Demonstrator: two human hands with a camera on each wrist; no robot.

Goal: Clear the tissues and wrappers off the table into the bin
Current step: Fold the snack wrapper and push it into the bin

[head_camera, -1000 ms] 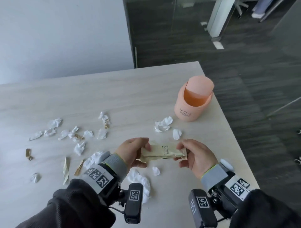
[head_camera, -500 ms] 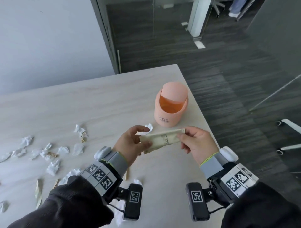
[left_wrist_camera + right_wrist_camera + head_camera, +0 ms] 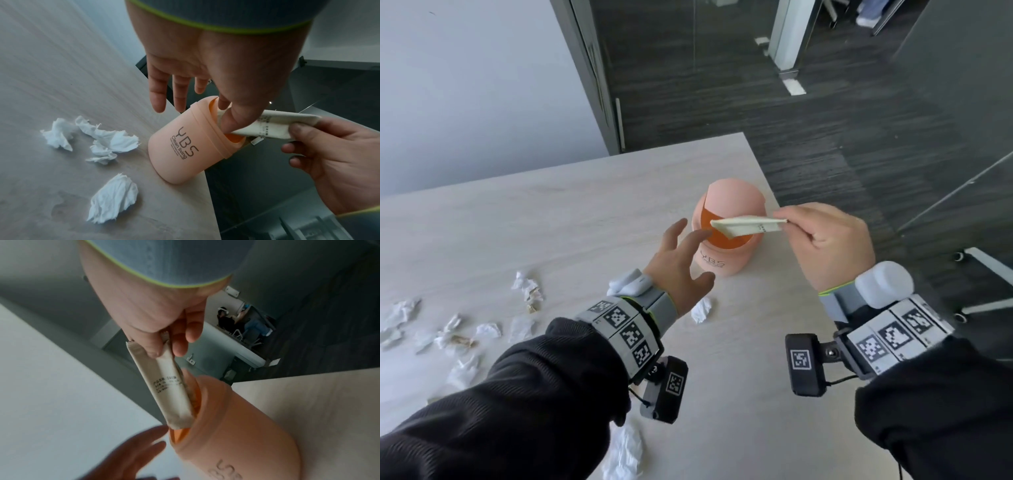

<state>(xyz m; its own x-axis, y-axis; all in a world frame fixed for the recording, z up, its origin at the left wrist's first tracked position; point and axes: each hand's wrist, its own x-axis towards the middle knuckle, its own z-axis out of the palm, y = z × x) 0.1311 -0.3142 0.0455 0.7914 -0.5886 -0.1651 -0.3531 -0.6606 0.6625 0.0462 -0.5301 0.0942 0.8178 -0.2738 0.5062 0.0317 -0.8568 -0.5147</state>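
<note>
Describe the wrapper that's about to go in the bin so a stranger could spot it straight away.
Find the peach bin standing near the corner of the pale wooden table. Right over its orange opening, the right hand pinches a long, flat cream wrapper by one end. Unlike the crumpled white tissues on the table, it is smooth, folded and carries small dark print.

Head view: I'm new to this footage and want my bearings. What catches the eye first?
The peach bin near the table's far right corner stands out. The right hand pinches a cream wrapper by one end, its other end at the bin's opening, while the left hand hangs open beside the bin. Crumpled tissues litter the table to the left.
</note>
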